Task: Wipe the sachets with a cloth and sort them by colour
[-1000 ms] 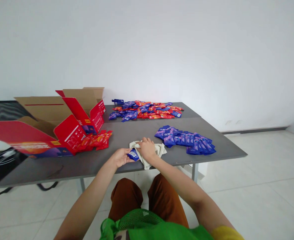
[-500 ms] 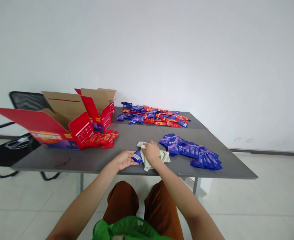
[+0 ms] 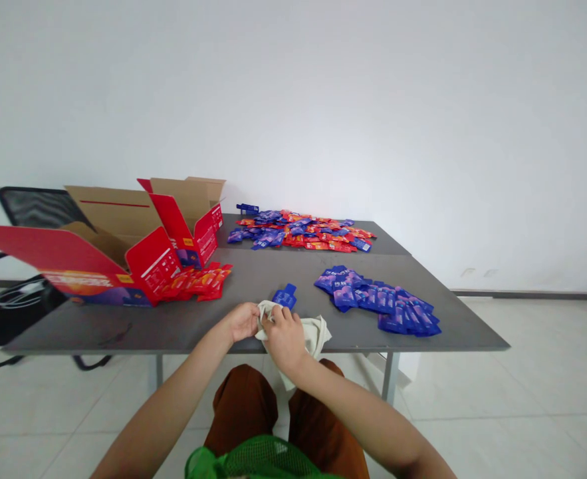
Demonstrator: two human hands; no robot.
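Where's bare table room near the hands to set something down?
Grey tabletop shows between the red plastic sachets and blue plastic sachets, behind the small blue sachet; also front-left, beside the left hand. Crowded: the mixed red-and-blue sachet heap at the back, and the cream cloth under the right hand.

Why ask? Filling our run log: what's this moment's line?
left hand: gripping cream cloth | right hand: gripping same cloth | blue sachet: on grey table, not held
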